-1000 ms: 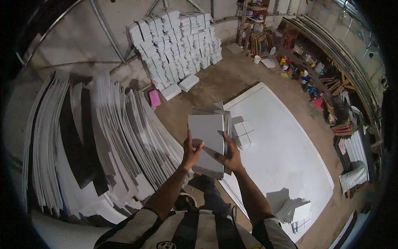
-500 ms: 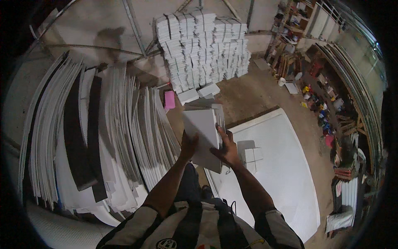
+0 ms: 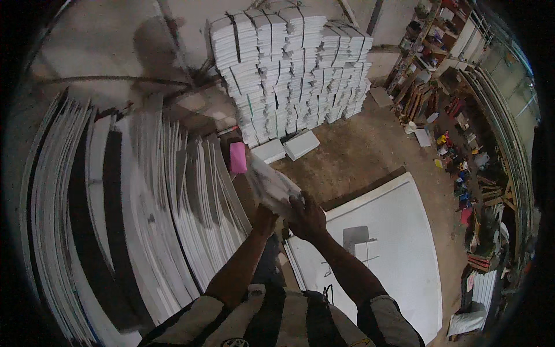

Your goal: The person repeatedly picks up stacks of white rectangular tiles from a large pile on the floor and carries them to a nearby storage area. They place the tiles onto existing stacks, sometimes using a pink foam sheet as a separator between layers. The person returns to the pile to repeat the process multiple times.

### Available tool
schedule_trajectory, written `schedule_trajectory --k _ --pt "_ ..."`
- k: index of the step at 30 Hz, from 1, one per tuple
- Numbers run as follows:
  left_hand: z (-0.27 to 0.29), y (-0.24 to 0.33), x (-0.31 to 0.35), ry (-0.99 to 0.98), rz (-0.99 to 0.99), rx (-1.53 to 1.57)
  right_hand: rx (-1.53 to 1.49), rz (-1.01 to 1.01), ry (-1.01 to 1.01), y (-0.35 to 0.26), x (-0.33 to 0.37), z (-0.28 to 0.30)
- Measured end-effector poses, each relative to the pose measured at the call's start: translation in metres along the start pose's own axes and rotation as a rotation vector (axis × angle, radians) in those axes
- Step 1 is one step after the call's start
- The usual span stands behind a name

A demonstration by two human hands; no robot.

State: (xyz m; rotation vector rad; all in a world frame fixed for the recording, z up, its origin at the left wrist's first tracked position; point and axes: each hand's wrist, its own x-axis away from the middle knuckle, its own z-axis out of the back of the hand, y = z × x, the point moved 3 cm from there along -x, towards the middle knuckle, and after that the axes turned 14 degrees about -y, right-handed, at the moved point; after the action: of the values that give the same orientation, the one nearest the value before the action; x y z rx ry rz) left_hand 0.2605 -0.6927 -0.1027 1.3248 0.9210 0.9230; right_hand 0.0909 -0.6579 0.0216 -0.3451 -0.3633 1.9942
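- Right hand (image 3: 309,218): fingers curled around the near right edge of blurred flat white panels (image 3: 270,183).
- Left hand (image 3: 265,220): gripping their near left side, fingertips hidden.
- Right of the fingers: smooth white sheet (image 3: 399,222) bearing a tied, boxy bundle (image 3: 365,252).
- Left: thin sheets (image 3: 167,196) standing on edge.
- Beyond: mottled brown floor (image 3: 341,151), strapped white stacks (image 3: 289,75), pale wall (image 3: 98,43).

left grip (image 3: 266,221) + right grip (image 3: 310,220): holding blurred white panels (image 3: 270,184) | pink block (image 3: 237,157) near
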Motion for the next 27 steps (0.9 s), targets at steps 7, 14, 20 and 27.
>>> schedule_trajectory --k 7,14,20,27 --pt "0.109 -0.040 -0.112 -0.058 0.014 0.940 0.358 0.073 -0.022 0.066 -0.130 -0.063" --pt "0.150 -0.026 -0.194 0.035 0.132 1.436 0.569 0.154 -0.036 0.127 -0.195 -0.104" --pt "0.171 -0.083 -0.231 0.104 0.209 1.404 0.665 0.225 0.001 0.163 -0.236 -0.148" --pt "0.212 -0.359 -0.219 0.213 0.365 1.408 0.594 0.341 -0.203 0.260 -0.272 -0.300"
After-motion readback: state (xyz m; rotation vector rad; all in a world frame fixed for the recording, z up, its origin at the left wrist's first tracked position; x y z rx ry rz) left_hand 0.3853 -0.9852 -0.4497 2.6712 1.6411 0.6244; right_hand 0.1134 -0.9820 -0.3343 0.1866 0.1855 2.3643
